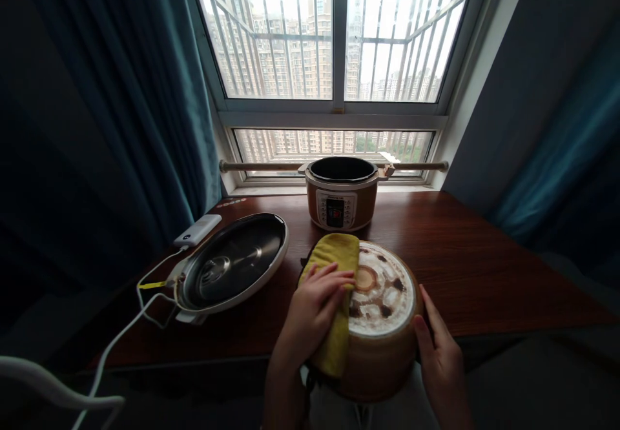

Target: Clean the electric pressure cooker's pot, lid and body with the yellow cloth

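A brown-gold round pot point(382, 362) is tilted at the table's front edge, its whitish, dark-stained bottom facing up toward me. My left hand point(322, 304) presses a folded yellow cloth point(334, 346) onto the left part of that bottom, fingers bent over the cloth. On the opposite side, my right hand point(438, 346) grips the pot's wall, with fingers along the outside. Just behind the pot stands an electric cooker point(314, 201) with a dark inside and a control panel facing me. The pot's far underside and inside are hidden.
A round lid point(242, 259) with a black inner face and pale rim lies tilted on the left of the reddish-brown table point(436, 236). Beside it are a white power bank point(197, 230) and white cables point(116, 339). A barred window and blue curtains point(121, 81) surround the table.
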Demonstrator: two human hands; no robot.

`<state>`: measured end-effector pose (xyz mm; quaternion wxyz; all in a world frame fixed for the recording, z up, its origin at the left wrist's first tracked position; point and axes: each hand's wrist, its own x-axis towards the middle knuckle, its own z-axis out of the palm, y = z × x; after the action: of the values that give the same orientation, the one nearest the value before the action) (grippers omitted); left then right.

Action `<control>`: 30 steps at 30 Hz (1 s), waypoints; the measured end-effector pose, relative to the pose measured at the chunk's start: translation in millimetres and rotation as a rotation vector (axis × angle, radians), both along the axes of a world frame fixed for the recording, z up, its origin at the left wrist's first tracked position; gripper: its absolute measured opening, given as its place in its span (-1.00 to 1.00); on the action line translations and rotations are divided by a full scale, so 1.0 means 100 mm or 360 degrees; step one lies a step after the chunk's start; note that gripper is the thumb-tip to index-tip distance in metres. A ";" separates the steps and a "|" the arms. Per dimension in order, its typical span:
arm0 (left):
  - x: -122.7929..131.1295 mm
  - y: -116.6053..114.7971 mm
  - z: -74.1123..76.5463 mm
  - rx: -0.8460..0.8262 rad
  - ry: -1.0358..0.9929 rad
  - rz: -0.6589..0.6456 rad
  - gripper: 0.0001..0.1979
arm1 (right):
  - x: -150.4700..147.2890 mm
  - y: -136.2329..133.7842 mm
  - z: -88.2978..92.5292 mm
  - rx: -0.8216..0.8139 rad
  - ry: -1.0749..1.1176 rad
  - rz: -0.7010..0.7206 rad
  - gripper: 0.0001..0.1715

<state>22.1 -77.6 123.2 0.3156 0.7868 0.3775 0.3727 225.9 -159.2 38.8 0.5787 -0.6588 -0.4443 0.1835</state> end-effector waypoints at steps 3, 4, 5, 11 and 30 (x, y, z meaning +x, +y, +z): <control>0.09 -0.26 0.22 0.0067 0.0356 -0.0277 -0.71 | 0.02 0.00 -0.01 0.0016 -0.0018 0.0009 -0.21; 0.12 -0.34 0.28 0.0068 0.0397 -0.0368 -0.70 | 0.02 0.00 -0.02 0.0014 -0.0012 0.0012 -0.22; 0.16 -0.41 0.32 0.0062 0.0422 -0.0471 -0.69 | 0.03 0.00 -0.03 0.0008 0.0000 0.0008 -0.22; 0.35 -0.53 0.38 -0.0057 0.0438 -0.0624 -0.64 | 0.01 0.01 -0.05 -0.0009 0.0030 -0.0017 -0.23; -0.10 0.45 -0.47 -0.0804 -0.0996 0.0854 -0.49 | -0.07 0.02 0.01 0.0097 -0.0187 -0.0071 -0.29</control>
<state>12.0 -32.4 75.7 0.4879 0.4104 0.5329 0.5564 218.6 -157.4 39.8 0.5754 -0.6603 -0.4680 0.1179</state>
